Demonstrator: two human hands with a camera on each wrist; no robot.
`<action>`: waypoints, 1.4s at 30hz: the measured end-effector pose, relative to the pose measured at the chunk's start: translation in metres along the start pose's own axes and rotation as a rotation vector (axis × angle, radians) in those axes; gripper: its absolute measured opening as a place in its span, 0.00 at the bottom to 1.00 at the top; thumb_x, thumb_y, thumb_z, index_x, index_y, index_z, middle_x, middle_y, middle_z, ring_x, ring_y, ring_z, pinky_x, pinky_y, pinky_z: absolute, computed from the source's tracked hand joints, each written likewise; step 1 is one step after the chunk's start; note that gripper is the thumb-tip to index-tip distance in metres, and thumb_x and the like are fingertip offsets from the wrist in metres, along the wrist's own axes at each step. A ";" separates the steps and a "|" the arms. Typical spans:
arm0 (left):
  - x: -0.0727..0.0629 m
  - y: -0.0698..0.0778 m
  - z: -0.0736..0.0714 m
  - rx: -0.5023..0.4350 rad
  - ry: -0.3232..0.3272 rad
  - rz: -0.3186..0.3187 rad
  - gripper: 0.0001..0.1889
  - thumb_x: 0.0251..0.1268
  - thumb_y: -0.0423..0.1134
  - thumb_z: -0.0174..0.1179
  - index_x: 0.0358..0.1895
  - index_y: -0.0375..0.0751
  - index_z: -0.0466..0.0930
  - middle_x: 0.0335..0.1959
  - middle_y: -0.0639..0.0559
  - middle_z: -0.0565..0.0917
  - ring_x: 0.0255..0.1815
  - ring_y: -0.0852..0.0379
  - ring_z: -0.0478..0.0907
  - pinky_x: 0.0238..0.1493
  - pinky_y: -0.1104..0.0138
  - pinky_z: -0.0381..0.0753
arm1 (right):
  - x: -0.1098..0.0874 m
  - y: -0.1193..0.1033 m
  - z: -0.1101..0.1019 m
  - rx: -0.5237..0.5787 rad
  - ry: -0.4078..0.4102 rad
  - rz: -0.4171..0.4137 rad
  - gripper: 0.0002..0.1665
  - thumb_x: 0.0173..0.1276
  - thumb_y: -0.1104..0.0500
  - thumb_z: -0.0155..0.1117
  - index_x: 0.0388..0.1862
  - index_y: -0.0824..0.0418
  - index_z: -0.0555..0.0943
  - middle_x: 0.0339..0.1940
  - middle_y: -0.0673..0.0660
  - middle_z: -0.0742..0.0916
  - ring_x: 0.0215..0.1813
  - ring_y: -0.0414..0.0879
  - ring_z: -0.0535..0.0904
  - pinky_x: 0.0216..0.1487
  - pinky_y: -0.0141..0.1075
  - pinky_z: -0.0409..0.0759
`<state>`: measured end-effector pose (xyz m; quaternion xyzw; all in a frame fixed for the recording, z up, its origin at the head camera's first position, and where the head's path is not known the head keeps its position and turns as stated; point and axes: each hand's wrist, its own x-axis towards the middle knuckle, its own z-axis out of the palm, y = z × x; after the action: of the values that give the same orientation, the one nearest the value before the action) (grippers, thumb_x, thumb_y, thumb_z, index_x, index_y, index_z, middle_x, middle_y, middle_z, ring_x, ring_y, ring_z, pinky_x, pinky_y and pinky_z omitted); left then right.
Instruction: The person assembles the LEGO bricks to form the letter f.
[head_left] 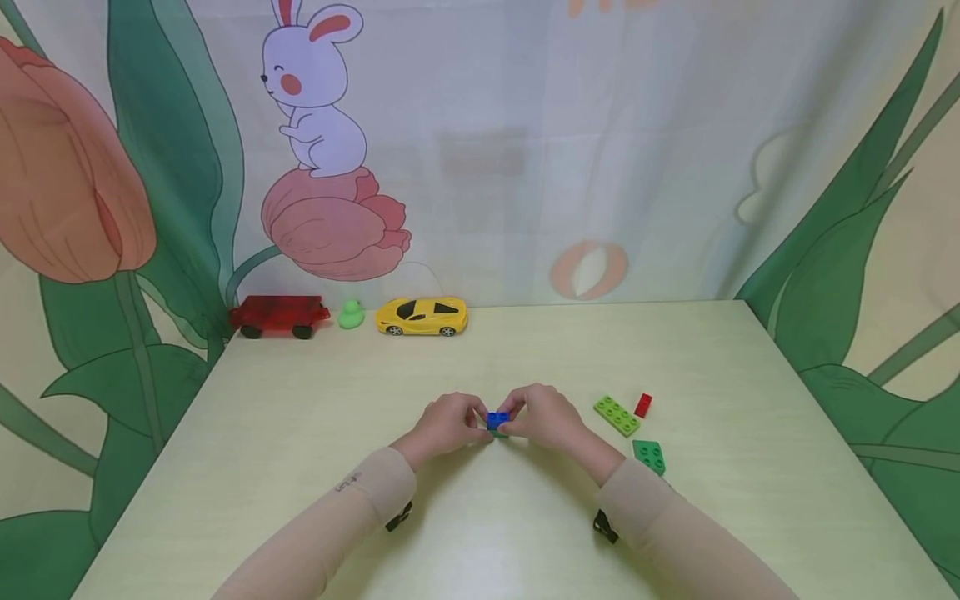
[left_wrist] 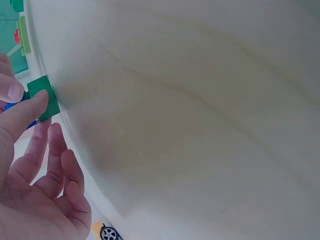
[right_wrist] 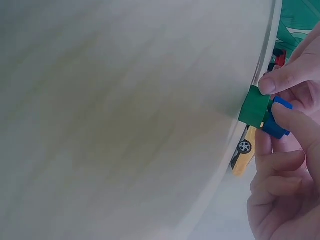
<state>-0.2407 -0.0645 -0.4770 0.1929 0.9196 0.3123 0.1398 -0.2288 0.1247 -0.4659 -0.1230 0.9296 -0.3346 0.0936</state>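
Near the middle of the table, both hands meet at a small blue brick (head_left: 497,422) and a green brick (right_wrist: 254,106) beneath it. My left hand (head_left: 450,422) pinches the green brick, its thumb lying across one side in the left wrist view. From the other side, my right hand (head_left: 546,414) grips the blue brick between thumb and fingers. Green studs show in a narrow gap between the two bricks in the right wrist view, and the blue one looks slightly tilted. Fingers hide part of both bricks.
To the right lie a lime-green brick (head_left: 617,415), a small red brick (head_left: 642,406) and another green brick (head_left: 648,456), close to the right forearm. Along the back edge stand a red toy vehicle (head_left: 279,312), a green duck (head_left: 350,315) and a yellow toy car (head_left: 422,317).
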 end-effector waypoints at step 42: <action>-0.001 0.002 -0.002 -0.007 -0.036 -0.016 0.12 0.54 0.46 0.72 0.35 0.45 0.81 0.22 0.55 0.77 0.24 0.57 0.71 0.34 0.62 0.67 | 0.002 0.003 -0.004 0.031 -0.143 0.045 0.13 0.57 0.53 0.75 0.38 0.56 0.84 0.26 0.47 0.84 0.22 0.44 0.79 0.28 0.37 0.74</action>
<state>-0.2403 -0.0644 -0.4744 0.1908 0.9172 0.3111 0.1597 -0.2319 0.1289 -0.4647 -0.1242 0.9177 -0.3372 0.1692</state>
